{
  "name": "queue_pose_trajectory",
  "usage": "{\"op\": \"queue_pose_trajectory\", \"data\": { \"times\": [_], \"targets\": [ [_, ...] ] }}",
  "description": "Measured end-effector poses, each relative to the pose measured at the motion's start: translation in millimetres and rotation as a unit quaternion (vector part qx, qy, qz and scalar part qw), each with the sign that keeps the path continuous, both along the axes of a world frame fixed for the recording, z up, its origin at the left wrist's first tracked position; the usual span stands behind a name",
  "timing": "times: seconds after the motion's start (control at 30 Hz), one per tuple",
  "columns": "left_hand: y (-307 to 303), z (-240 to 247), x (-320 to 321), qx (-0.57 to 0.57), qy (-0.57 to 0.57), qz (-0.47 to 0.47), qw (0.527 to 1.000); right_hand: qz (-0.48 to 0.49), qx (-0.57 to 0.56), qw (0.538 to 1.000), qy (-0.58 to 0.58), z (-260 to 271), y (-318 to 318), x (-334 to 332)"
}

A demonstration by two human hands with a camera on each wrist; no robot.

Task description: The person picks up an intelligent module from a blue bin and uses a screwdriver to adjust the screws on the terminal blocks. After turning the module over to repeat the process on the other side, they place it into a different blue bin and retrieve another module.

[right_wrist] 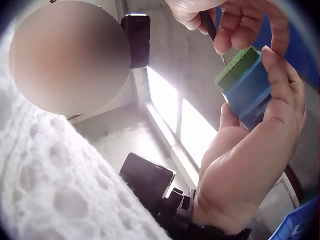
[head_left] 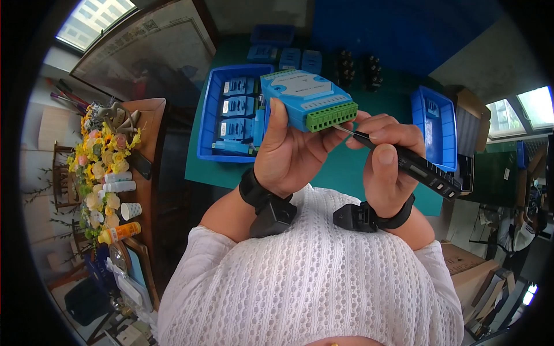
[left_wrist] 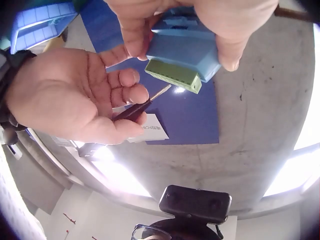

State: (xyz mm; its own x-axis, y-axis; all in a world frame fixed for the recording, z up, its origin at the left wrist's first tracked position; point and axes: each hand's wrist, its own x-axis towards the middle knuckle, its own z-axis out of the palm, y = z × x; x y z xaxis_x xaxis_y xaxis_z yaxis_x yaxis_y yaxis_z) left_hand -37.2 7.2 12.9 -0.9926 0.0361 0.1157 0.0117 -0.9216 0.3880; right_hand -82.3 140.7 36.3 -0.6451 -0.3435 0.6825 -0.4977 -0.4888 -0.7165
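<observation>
My left hand (head_left: 288, 150) grips a blue module (head_left: 303, 95) from below and holds it up in front of my chest, thumb along its left side. The module's green terminal strip (head_left: 332, 115) faces my right hand (head_left: 384, 167), which pinches a black screwdriver (head_left: 418, 168). The screwdriver's thin metal tip touches the strip's right end. In the left wrist view the module (left_wrist: 182, 47) sits between the left hand's fingers (left_wrist: 225, 30), and the screwdriver (left_wrist: 135, 110) lies across the right hand's fingers (left_wrist: 125, 90). The right wrist view shows the strip (right_wrist: 237, 67) and the module (right_wrist: 252, 97).
On a green mat (head_left: 346, 167) a blue tray (head_left: 209, 115) holds several more blue modules. A second blue tray (head_left: 435, 124) stands at the right, and black parts (head_left: 358, 69) at the back. A wooden side table (head_left: 153, 144) with flowers and bottles is on the left; cardboard boxes (head_left: 467, 265) on the right.
</observation>
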Motion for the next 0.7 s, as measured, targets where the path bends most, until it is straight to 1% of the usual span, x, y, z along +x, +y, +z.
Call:
{"op": "queue_pose_trajectory", "data": {
  "times": [0.03, 0.13, 0.23, 0.33, 0.43, 0.57, 0.63, 0.7],
  "targets": [
    [-1.1, -1.5, -0.5, -0.003, 0.010, -0.006, 1.000, 0.002, -0.002, 1.000, -0.002, 0.3, -0.4, 0.4],
    [-1.5, -2.7, -0.4, -0.009, 0.022, -0.013, 1.000, -0.032, 0.058, 0.997, 0.044, -0.8, 2.8, -1.2],
    [-3.0, -4.6, 0.3, -0.022, 0.028, -0.014, 0.999, -0.040, 0.069, 0.996, 0.047, -1.7, 2.7, -0.1],
    [-2.3, -2.5, 0.3, -0.024, 0.019, -0.004, 1.000, -0.001, 0.005, 1.000, 0.006, -1.0, -0.4, 1.3],
    [-1.4, -0.5, 1.7, -0.028, 0.010, 0.004, 1.000, -0.029, 0.048, 0.998, 0.022, 0.7, -0.2, 3.0],
    [-5.1, -3.0, 1.0, -0.061, 0.042, -0.015, 0.997, -0.015, 0.050, 0.998, 0.040, 0.5, 0.9, 1.5],
    [-4.6, -4.8, 1.5, -0.057, 0.034, -0.009, 0.998, -0.022, 0.063, 0.996, 0.057, -0.1, 1.3, 0.7],
    [-4.3, -4.7, 2.1, -0.054, 0.032, -0.009, 0.998, -0.017, 0.052, 0.997, 0.046, -0.9, 0.8, 1.7]
  ]
}}
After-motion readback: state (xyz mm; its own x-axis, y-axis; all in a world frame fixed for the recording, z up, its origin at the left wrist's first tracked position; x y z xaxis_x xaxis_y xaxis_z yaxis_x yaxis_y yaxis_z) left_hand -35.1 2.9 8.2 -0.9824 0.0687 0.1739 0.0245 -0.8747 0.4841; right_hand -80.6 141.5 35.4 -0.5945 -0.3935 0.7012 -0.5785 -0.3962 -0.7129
